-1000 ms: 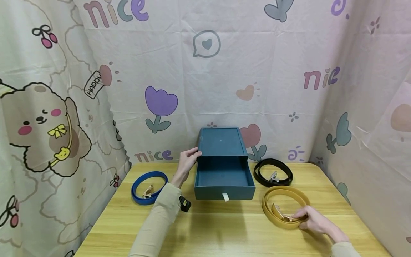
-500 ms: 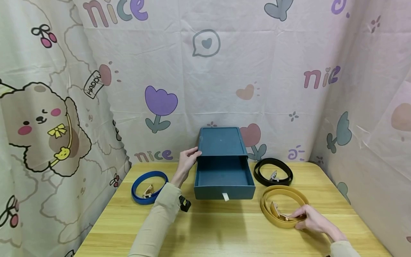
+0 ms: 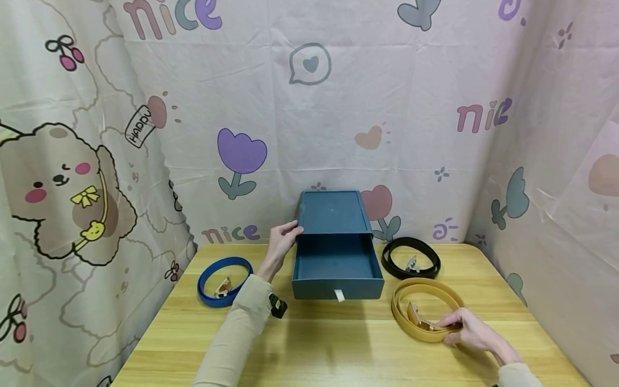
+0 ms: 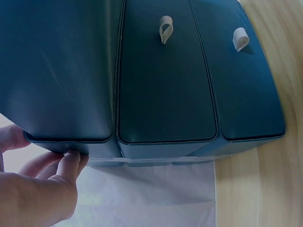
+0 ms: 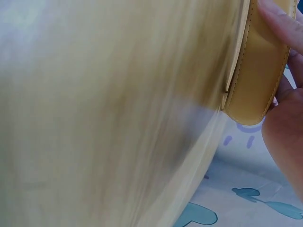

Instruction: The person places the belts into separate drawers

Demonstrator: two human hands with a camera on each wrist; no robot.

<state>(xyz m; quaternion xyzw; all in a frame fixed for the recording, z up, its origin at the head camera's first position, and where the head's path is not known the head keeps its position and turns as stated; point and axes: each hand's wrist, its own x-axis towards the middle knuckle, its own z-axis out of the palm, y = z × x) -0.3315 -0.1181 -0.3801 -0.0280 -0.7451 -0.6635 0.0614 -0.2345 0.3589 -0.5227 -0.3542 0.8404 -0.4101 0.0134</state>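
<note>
At the table's back middle stands a dark blue drawer box [image 3: 333, 212], its top drawer [image 3: 337, 289] pulled out with nothing inside. My left hand [image 3: 280, 244] rests at the box's upper left edge, fingertips against its side in the left wrist view. Two lower drawers with pale tabs, the middle drawer [image 4: 165, 90] and the bottom drawer [image 4: 246, 85], are closed. On the right, my right hand [image 3: 471, 330] pinches the near right side of a coiled yellow belt [image 3: 427, 285], thumb on top and fingers at its outer side. The belt's gold-toned buckle lies inside the coil.
A coiled black belt [image 3: 434, 252] with a silver buckle lies behind the yellow one. To the left of the left forearm lies a coiled blue belt [image 3: 203, 287]. Printed curtains [image 3: 333, 107] stand behind and beside the wooden table [image 3: 338, 349].
My right hand has shifted the yellow belt slightly to the left, then stayed almost still. The left hand and the drawer box have kept their places.
</note>
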